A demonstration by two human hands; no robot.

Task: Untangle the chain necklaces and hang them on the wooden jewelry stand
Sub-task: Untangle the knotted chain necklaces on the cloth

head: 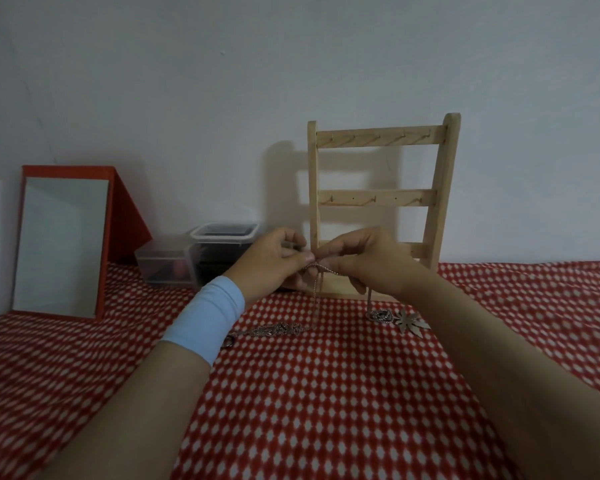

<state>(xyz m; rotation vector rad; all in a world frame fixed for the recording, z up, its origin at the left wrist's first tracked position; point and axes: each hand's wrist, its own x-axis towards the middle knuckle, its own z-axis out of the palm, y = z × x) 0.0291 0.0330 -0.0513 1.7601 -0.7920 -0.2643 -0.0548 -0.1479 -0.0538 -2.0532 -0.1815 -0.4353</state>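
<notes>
**Chain** (pixel 316 282): fine metal links. Held up in front of the base of the stand (pixel 378 199), near the table's (pixel 326 393) far edge.

**Grip:** left hand (pixel 278 261) and right hand (pixel 364 261) each pinch it at one snag, fingertips nearly meeting. The slack hangs to the table.

**Nearby:** a leaf pendant (pixel 411 323) lies to the right and a second chain (pixel 278 330) lies bunched in front.

**Handling (judged):** light, limp, slippery and prone to kinks. Pinch close on either side of the snag and tease it apart, never yank.
</notes>
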